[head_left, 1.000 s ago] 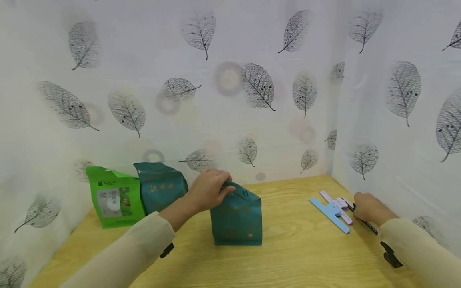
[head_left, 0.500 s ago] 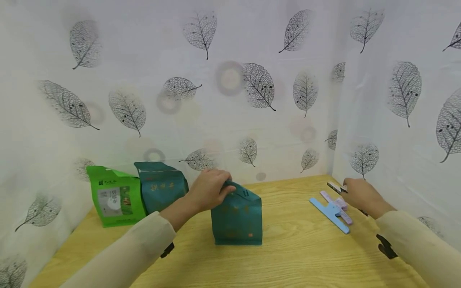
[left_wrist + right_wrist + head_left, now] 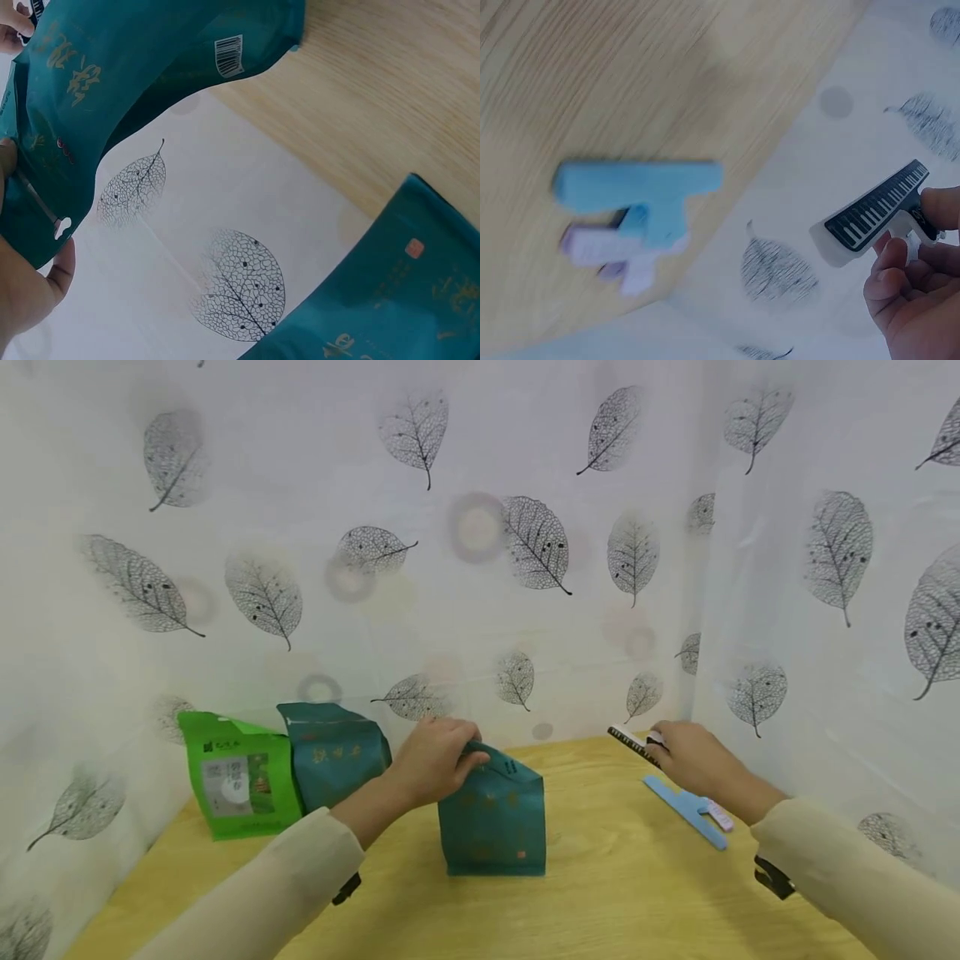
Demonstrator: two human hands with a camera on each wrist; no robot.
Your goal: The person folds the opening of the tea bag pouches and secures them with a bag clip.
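Note:
My left hand (image 3: 435, 760) pinches the folded top of a teal foil bag (image 3: 492, 831) that stands upright mid-table. In the left wrist view its thumb and fingers hold the bag's upper edge, near a small notch. My right hand (image 3: 708, 768) holds a black-and-white bag clip (image 3: 874, 214) with a piano-key pattern, gripping it by its handle. This clip is raised to the right of the bag, apart from it. Below the right hand lie a light blue bag clip (image 3: 641, 184) and a lilac bag clip (image 3: 622, 247), close together on the table.
At the back left a bright green bag (image 3: 243, 785) stands beside a second teal bag (image 3: 333, 760). Leaf-patterned white sheeting (image 3: 472, 635) rises behind the wooden table (image 3: 600, 902) and along both sides.
My right hand has lifted the piano-key clip from beside the other clips and carried it left toward the bag. The left hand keeps its hold on the bag's top.

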